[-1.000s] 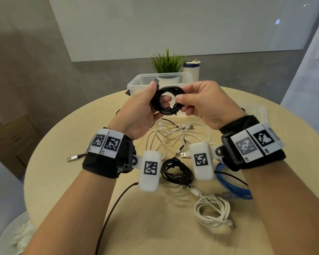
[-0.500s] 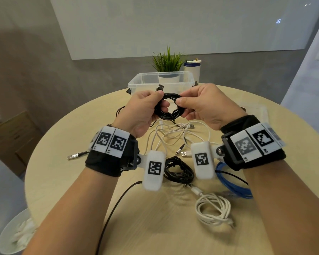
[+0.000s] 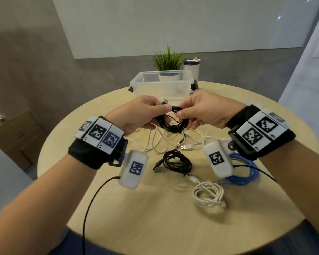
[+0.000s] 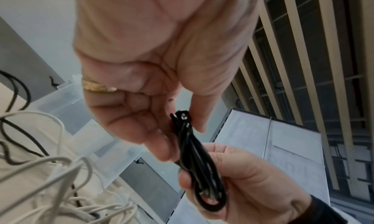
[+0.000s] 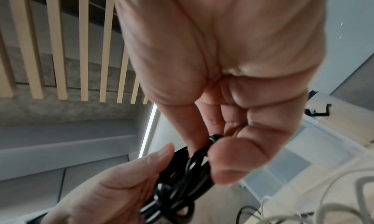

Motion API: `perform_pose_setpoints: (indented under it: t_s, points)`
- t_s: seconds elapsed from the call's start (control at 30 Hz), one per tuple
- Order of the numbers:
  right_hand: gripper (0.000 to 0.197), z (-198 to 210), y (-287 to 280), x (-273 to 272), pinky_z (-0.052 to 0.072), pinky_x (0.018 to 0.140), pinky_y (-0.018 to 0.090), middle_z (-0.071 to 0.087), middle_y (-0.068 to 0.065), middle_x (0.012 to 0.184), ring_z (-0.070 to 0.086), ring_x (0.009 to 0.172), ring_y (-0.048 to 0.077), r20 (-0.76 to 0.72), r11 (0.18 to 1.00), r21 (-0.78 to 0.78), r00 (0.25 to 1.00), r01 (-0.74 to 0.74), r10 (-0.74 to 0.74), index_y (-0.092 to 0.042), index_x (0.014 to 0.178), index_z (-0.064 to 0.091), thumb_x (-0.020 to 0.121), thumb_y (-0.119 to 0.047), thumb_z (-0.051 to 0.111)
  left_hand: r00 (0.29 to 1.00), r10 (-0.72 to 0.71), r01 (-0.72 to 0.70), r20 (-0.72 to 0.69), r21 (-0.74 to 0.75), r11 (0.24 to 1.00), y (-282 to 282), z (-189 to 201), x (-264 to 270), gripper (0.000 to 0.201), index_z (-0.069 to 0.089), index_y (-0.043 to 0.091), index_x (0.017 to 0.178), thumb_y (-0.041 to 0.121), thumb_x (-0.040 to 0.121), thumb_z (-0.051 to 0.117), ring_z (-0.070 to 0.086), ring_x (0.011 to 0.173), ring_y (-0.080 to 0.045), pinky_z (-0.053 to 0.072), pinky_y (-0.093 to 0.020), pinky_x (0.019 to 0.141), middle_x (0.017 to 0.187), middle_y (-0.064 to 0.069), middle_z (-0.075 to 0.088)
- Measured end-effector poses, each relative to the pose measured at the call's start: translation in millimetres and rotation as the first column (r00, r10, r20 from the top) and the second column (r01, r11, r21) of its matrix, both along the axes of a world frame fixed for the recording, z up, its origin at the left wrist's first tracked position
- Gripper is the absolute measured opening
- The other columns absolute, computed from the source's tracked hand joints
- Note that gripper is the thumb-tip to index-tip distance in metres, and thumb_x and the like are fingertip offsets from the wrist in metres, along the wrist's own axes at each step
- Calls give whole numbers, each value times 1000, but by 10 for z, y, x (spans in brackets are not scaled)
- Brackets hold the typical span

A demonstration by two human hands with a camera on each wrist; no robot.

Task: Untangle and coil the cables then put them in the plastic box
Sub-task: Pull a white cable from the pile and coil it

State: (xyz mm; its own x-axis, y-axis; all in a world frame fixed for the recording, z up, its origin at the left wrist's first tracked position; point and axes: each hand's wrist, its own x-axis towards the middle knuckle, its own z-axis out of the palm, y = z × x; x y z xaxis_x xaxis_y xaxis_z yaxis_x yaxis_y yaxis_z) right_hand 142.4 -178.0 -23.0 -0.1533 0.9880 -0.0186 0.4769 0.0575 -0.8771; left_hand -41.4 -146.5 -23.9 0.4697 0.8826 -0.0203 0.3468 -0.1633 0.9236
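The left hand and right hand each pinch the black coil, probably so its loops are kept gathered before the plastic box.

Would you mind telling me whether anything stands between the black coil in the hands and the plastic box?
Nothing visible does. The black coil, held by the left hand and right hand, hangs just short of the plastic box, whose top is open.

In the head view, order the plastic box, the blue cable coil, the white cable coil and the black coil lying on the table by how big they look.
1. plastic box, clearly largest.
2. blue cable coil, though the right wrist hides part.
3. white cable coil and black coil on the table look alike; the white one lies nearer, so I won't rank them.
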Motion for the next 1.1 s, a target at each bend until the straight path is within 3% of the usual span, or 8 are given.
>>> perform_pose_setpoints:
  t_s: [0.2,0.3,0.47,0.53,0.67,0.83,0.97,1.1]
  points:
    - [14,-47,-115,-206,53,51,18,69,6,69,62,56,10,65,970,-165,980,-176,189,-4,100,67,95,-14,59,969,-39,37,-242,-13,999,-105,3,-354,13,64,7,87,20,85,68,55,58,-10,50,-17,53,73,-5,64]
    - [17,-100,-58,-302,49,49,19,72,8,85,60,58,9,251,978,-121,948,-170,196,-9,97,69,97,-19,55,925,-83,70,-372,-49,996,-141,-84,-465,7,66,9,83,15,87,66,57,62,-12,52,-17,57,76,-7,65]
    - [18,-80,120,-417,52,63,21,69,-6,83,61,68,6,619,984,-16,771,-180,151,-18,104,71,93,-14,58,810,-128,71,-572,-121,990,-58,-260,-592,10,66,14,98,18,89,66,65,84,-21,56,-27,75,95,-11,71]
    - [27,-86,166,-483,54,77,26,69,-5,102,64,84,10,716,975,-27,676,-220,172,-22,114,68,92,-11,57,775,-157,77,-612,-156,985,-28,-296,-605,15,63,14,105,17,90,65,66,90,-23,56,-32,83,103,-13,71]
    - [54,-147,237,-604,45,69,21,58,-1,112,55,91,15,788,953,14,590,-303,176,-29,137,50,90,-1,51,679,-172,116,-713,-127,985,0,-346,-570,13,59,21,97,23,88,68,67,84,-18,56,-26,78,106,-10,69]
    - [27,-209,320,-669,39,71,23,57,-6,97,53,91,15,873,937,69,476,-343,110,-20,114,67,93,-9,54,720,-172,120,-672,-124,985,64,-378,-543,11,65,19,98,21,87,68,68,90,-20,56,-31,87,105,-9,70]
    - [13,-176,345,-644,39,71,25,60,-4,90,57,88,15,805,937,166,591,-309,52,-17,101,69,92,-23,62,834,12,26,-552,61,998,136,-361,-476,28,55,10,108,29,90,65,68,86,-19,58,-31,75,96,-7,68]
    - [19,-40,345,-600,34,72,26,56,-1,93,51,88,17,677,902,369,729,-224,-96,-13,102,62,97,-30,55,954,116,-42,-275,263,964,154,-298,-344,13,55,14,90,26,97,54,61,70,-13,55,-20,59,87,-5,62]
